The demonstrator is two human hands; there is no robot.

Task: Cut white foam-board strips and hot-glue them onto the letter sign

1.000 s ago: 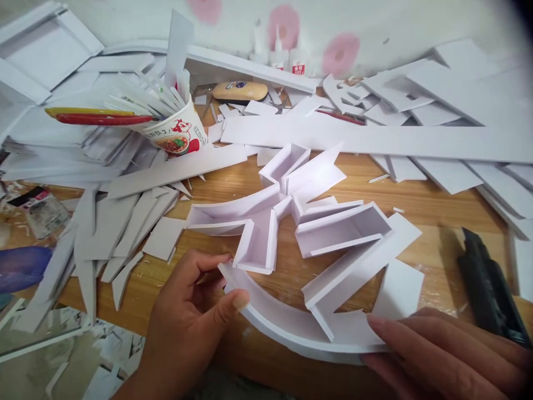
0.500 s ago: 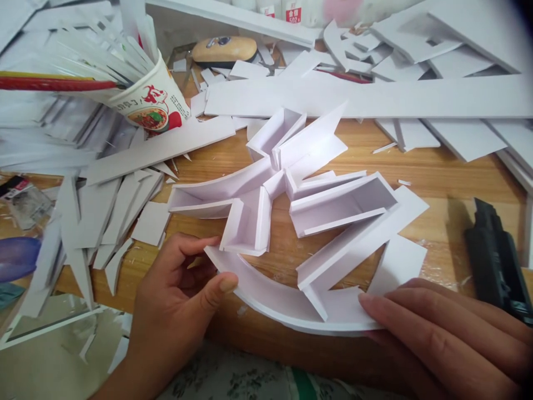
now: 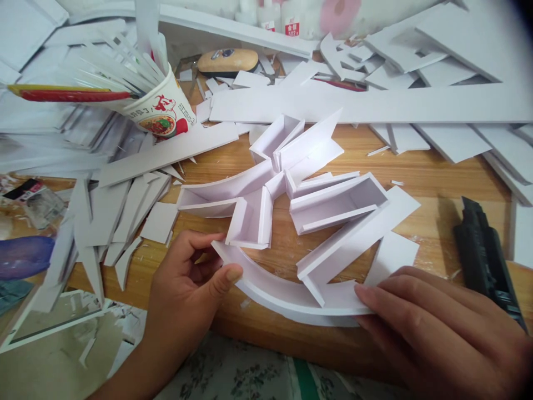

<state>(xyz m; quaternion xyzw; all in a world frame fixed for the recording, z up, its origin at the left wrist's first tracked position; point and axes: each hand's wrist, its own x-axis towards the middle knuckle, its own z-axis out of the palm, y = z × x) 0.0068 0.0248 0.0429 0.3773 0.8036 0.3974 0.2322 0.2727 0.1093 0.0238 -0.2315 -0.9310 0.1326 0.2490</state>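
A white foam-board shape with a curved side wall lies near the front edge of the wooden table. My left hand pinches its left tip between thumb and fingers. At the right end of the curve my right hand has the wall between its fingertips and a thumb that is mostly hidden. Just behind, several white walled pieces, open at the top, form a branching figure. A slanting arm of the held shape runs back to the right, close to a long trough-like piece.
A paper cup of clear tubes and a red-yellow tool stands back left. White board offcuts pile up on the left, with more at the back right. A black tool lies right. Glue bottles and an oval wooden-backed block are behind.
The view has shifted slightly, so most things sit a little differently in the frame. Both hands keep their grip on the curved shape, which looks nearly unmoved against the other pieces.
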